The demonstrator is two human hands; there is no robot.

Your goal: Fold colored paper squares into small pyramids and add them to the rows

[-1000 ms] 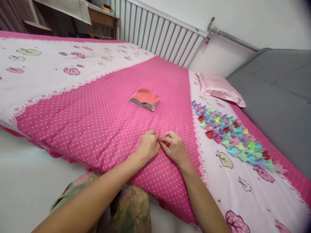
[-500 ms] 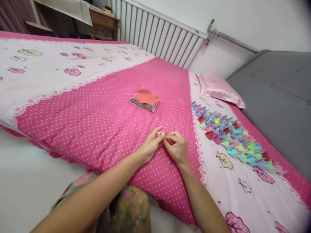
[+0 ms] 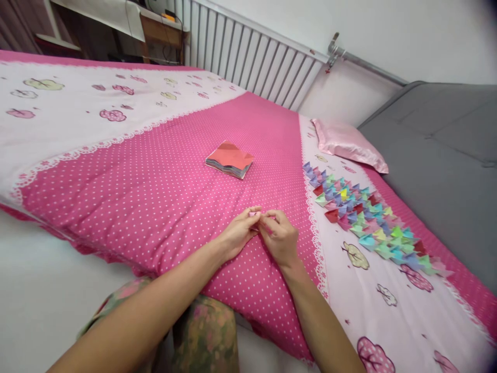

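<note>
Left hand and right hand pinching small pink paper; red-topped stack ahead, folded papers at right.

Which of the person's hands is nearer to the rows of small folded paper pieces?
Right. The right hand is left of the folded paper pieces in the picture, across the lace trim; the left hand is farther left, beyond the right hand.

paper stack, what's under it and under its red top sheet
Beneath the red top sheet, greyish edges of more sheets show; their faces are covered. Under the stack lies the pink dotted bedspread, with the patch directly beneath hidden.
</note>
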